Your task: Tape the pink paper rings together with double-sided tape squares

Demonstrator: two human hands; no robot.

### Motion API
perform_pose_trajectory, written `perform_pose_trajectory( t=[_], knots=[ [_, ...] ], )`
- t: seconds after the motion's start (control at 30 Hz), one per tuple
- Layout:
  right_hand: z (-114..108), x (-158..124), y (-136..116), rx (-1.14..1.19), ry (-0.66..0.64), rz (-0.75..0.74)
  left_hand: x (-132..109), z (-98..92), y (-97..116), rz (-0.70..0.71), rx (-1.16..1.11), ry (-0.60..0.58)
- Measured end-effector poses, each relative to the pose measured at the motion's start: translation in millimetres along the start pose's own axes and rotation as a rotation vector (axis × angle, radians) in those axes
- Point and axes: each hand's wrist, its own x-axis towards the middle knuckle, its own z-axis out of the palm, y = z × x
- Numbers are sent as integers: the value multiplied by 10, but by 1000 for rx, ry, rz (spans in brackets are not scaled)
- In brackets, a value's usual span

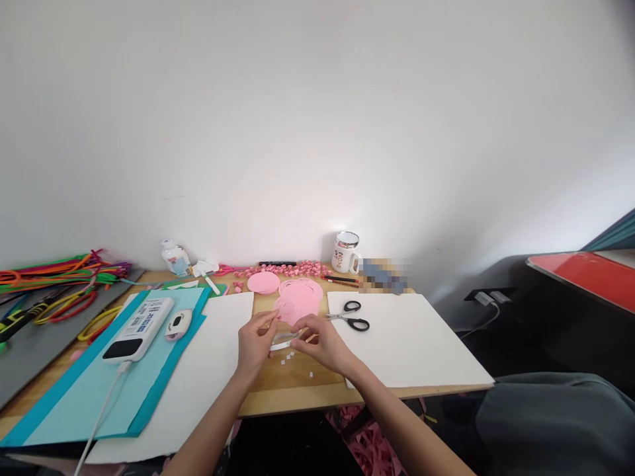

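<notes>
While small white squares (311,374) lie loose on the near part of the worktop (278,393), you handle a curved white strip (282,345) just beyond them, at the middle of the scene. It looks light, thin and bendable, likely to crease under a firm squeeze; if it is tape, which cannot be told, it may cling to your skin, so its ends and edges seem the safest places to take hold.

Your left forearm (218,416) and right forearm (391,406) slant inward from either side, wrists raised. Your right hand (320,340), its back turned upward, curls thumb and fingers around the strip's right end. Your left hand (255,342) holds thumb and fingertips narrowly together beside the left end; whether they meet or grip anything is too small to tell.

Beyond, pink discs (305,291) overlap in a pile, with black-handled scissors (342,316) to the right, at the left edge of a white sheet (411,344). Farthest, small pink pieces (307,268) are strewn beside a white mug (342,259) near the wall (317,132).
</notes>
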Motion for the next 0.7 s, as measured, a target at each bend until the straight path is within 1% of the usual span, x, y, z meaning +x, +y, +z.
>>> perform_pose_trajectory(
  t=[0.03, 0.1, 0.17, 0.2, 0.23, 0.27, 0.3, 0.33, 0.37, 0.43, 0.47, 0.53, 0.6, 0.7],
  knots=[
    [-14, -20, -13, 19, 30, -5, -21, 16, -10, -5, 0, 25],
    [-99, -34, -11, 108, 63, 20, -40, 29, -28, -24, -14, 118],
    [-268, -11, 46, 186, 83, 70, -27, 24, -37, -51, -28, 183],
    [-376, 12, 96, 162, 119, 81, -10, 18, -37, -69, -33, 212],
    [-493, 38, 155, 62, 157, 87, 12, 11, -34, -90, -38, 236],
    [-611, 63, 221, -109, 210, 82, 41, 4, -29, -112, -45, 259],
    [-722, 86, 286, -309, 226, 76, 73, -2, -21, -134, -51, 275],
    [-821, 104, 345, -488, 208, 75, 109, -5, -12, -155, -61, 288],
    [-904, 117, 395, -624, 146, 83, 148, -6, -2, -172, -77, 294],
    [-1020, 130, 460, -786, -19, 89, 229, 4, 24, -198, -136, 306],
    [-1055, 134, 477, -825, -94, 84, 268, 16, 39, -207, -185, 310],
    [-1097, 144, 494, -871, -192, 73, 336, 55, 71, -234, -328, 314],
    [-1117, 159, 511, -905, -237, 71, 381, 115, 102, -293, -502, 315],
    [-1130, 184, 550, -961, -268, 63, 407, 221, 149, -414, -663, 221]
  ],
)
